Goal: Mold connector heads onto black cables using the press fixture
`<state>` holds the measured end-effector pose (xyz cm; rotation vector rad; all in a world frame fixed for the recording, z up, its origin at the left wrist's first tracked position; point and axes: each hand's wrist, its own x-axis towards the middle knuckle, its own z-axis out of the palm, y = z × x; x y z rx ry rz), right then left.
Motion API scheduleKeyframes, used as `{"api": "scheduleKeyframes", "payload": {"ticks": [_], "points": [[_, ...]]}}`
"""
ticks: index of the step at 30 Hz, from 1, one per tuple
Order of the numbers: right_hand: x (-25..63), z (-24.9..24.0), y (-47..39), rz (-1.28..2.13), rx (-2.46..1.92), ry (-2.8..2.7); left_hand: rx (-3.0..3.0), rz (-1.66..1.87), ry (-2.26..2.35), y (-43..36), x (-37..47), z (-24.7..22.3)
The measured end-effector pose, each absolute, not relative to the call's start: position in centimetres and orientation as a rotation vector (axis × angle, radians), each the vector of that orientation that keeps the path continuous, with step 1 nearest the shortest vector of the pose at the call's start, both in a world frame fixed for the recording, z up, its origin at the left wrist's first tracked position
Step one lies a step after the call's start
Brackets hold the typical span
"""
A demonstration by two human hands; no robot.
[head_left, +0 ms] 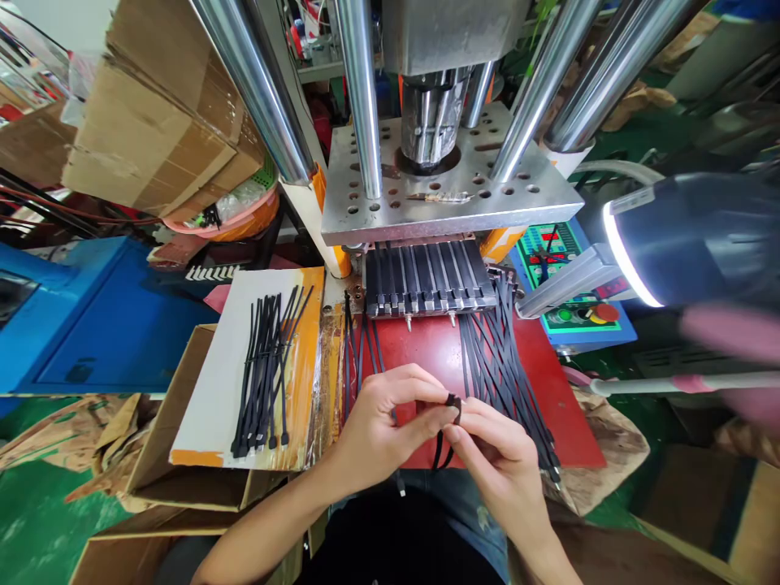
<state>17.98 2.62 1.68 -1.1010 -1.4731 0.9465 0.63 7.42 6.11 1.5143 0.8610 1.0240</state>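
Observation:
Over the front of the red work surface, my left hand [393,414] and my right hand [500,447] meet fingertip to fingertip. Both pinch a black cable [454,406], and part of it hangs in a loop just below the fingers. Its pinched end is mostly covered, so I cannot make out the detail. Behind my hands, several flat black cables lie in the slots of a metal fixture [430,276]. To the right of my right hand is a loose spread of black cables [505,357] with metal-tipped ends.
A bundle of black cables [262,374] lies on a white board [213,382] at left. The press plate [451,207] sits above the fixture between steel columns. A lamp [688,236] and a control panel [573,284] stand at right. Cardboard boxes [171,439] are at lower left.

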Motion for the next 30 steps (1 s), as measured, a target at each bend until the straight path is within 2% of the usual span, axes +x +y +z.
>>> {"api": "scheduleKeyframes", "payload": {"ticks": [5, 9, 12, 18, 22, 26, 30], "points": [[17.4, -0.1, 2.8, 1.013, -1.143, -1.526, 1.623, 1.091, 0.956, 8.8, 0.5, 6.4], [17.6, -1.6, 2.2, 1.306, -1.173, -1.724, 1.733, 1.18, 1.149, 13.0, -0.3, 5.7], [18.9, -0.3, 3.7, 1.471, -1.082, -1.916, 1.915, 1.224, 1.249, 17.3, -1.2, 3.8], [21.3, 5.0, 14.6, 1.208, -1.209, -1.94, 2.035, 1.1, 1.511, 24.5, -1.5, 0.2], [19.7, 5.3, 21.8, 1.197, -1.198, -1.816, 2.002, 1.198, 1.558, 25.0, -1.6, -0.3], [18.4, 3.9, 25.8, 1.234, -1.186, -1.837, 2.346, 1.27, 1.228, 22.4, -3.2, 0.0], [18.4, 2.8, 27.2, 1.251, -1.202, -1.897, 2.87, 0.967, 0.731, 21.3, -5.0, 0.3]]}}
